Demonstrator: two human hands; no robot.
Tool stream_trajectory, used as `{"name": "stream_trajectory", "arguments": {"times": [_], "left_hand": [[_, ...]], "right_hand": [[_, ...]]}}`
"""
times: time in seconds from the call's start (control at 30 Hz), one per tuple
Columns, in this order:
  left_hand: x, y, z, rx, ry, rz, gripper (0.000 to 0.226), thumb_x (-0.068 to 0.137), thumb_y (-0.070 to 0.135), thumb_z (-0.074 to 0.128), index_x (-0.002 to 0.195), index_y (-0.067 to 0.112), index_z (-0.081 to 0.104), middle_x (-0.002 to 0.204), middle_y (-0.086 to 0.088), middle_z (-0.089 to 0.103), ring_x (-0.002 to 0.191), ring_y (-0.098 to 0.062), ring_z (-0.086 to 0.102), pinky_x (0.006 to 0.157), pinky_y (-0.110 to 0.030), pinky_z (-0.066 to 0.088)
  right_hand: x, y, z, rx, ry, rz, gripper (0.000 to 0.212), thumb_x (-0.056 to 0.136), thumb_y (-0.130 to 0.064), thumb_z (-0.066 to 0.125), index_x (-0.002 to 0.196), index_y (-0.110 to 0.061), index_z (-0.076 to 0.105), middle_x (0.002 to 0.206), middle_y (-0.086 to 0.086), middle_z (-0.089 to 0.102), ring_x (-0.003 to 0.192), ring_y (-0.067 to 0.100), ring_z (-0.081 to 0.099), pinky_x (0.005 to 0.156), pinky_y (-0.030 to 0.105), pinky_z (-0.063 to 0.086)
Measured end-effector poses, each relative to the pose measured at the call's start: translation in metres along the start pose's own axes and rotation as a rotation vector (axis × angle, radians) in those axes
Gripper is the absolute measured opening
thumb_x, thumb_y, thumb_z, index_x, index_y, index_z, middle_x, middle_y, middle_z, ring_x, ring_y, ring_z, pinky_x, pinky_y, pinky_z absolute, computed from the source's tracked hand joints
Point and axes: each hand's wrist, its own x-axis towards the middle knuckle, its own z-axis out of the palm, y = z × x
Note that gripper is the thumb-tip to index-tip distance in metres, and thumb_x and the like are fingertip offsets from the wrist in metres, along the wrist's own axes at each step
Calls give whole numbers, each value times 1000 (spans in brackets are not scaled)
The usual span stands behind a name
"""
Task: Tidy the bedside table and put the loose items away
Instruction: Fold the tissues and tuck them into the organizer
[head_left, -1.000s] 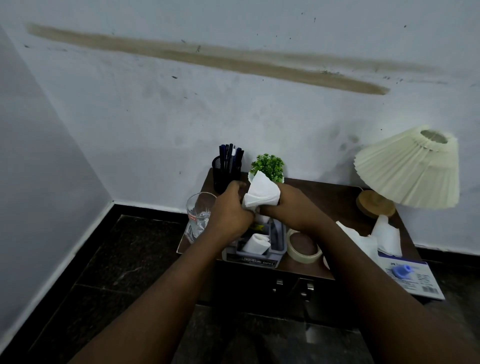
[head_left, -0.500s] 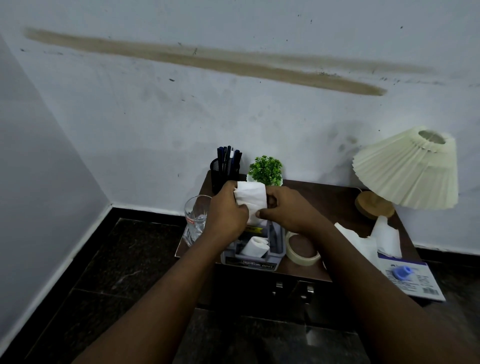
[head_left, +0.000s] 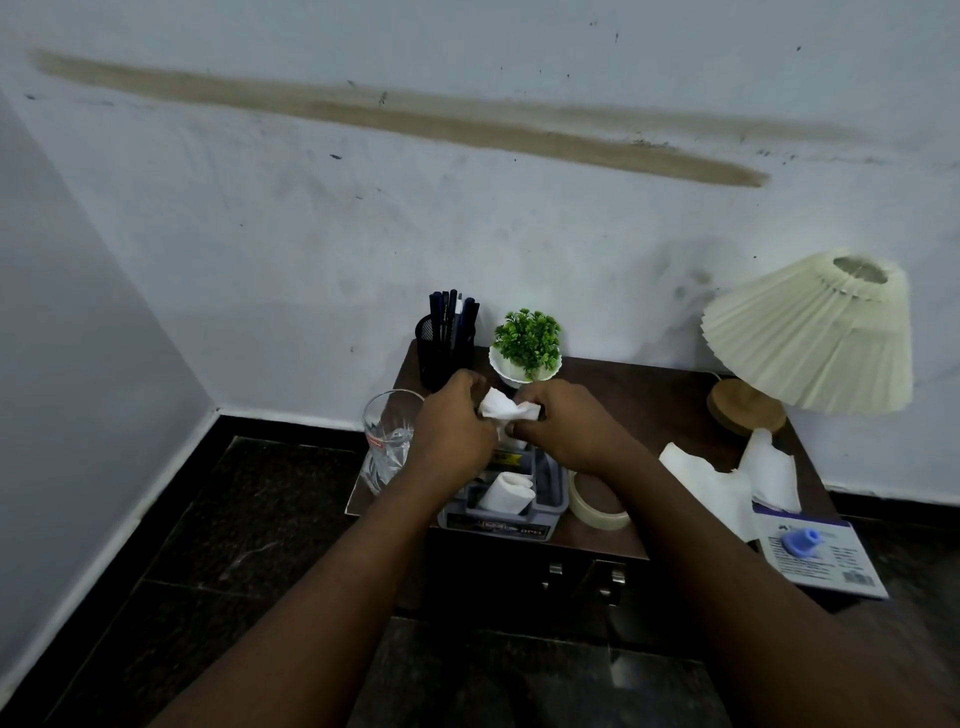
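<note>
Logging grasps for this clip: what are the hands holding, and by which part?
One white tissue: the left hand grips its left end, the right hand pinches its right end.

Left grip (head_left: 457, 423), right grip (head_left: 569, 431) — curled, close together.

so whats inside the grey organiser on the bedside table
The grey organiser holds a rolled white tissue in a front compartment. Its rear is covered by the left hand, the right hand and the crumpled tissue they hold.
</note>
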Motion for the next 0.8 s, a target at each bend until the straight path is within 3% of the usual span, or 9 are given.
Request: {"name": "stream_trajectory", "arguments": {"times": [0.17,0.33,0.47,0.67,0.8], "left_hand": [[0,-1,1,23,11,26,45,84,3,59,126,21,59,113,0,69,95,-16,60,76,-26,43],[-1,-2,1,51,20,39,40,82,0,58,117,19,61,91,10,58,80,-12,54,56,-15,33],[-2,-1,2,73,25,34,39,81,1,61,116,18,61,98,3,65,82,-14,54,67,-27,41],[-4,0,-1,52,-9,74,43,82,4,62,123,19,58,102,4,64,90,-18,61,72,-30,45],[-5,2,-3,72,-2,71,28,83,7,61,111,14,60,95,-3,67,84,-21,62,69,-38,51]], "right_hand": [[2,-2,-2,54,55,20,13,85,-27,74,89,-17,66,82,-3,67,71,13,61,59,25,40],[2,-2,-1,55,105,-10,6,90,-23,69,90,-17,68,79,0,68,68,12,59,60,29,41],[4,-4,4,44,147,-50,5,90,-20,70,94,-18,72,78,-9,61,65,0,51,58,22,32],[7,-11,2,-51,88,-94,20,90,-18,70,109,-13,76,101,3,73,85,18,64,71,31,44],[7,-16,1,-62,108,-145,17,90,-18,68,104,-15,76,98,4,73,91,21,64,67,29,36]]}}
